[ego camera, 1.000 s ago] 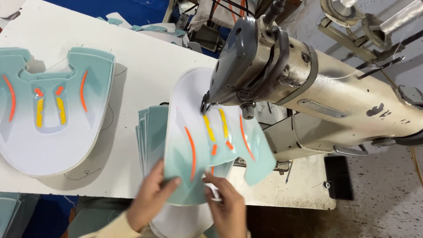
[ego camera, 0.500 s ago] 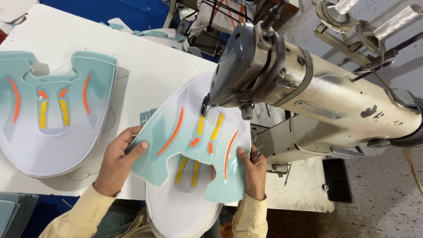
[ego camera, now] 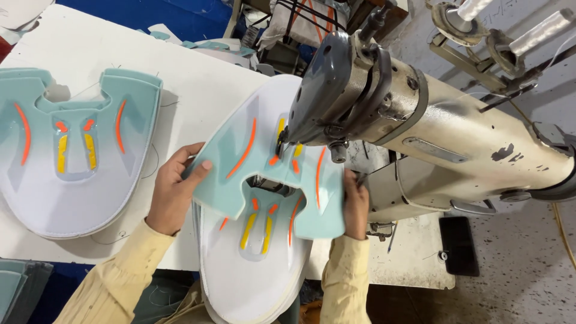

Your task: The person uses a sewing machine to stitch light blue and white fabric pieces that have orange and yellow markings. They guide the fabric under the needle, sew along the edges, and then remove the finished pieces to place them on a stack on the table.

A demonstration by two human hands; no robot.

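My left hand (ego camera: 175, 191) grips the left edge of a teal U-shaped shoe-upper piece (ego camera: 240, 162) with orange stripes. My right hand (ego camera: 355, 204) holds the same piece at its right edge. The piece lies flat under the head of a beige sewing machine (ego camera: 432, 126), with the needle area (ego camera: 282, 141) above its middle. Beneath it sits a stack of white and teal uppers (ego camera: 252, 270) with yellow and orange marks, reaching toward my body.
A stack of finished teal and white uppers (ego camera: 66, 150) lies on the white table (ego camera: 198, 78) at the left. Loose teal scraps (ego camera: 198, 43) sit at the far edge. Thread spools (ego camera: 540, 30) stand at top right. Grey floor (ego camera: 522, 270) lies to the right.
Both hands have turned the teal piece and slid it further under the machine head. My left hand shifted right along the piece's edge.
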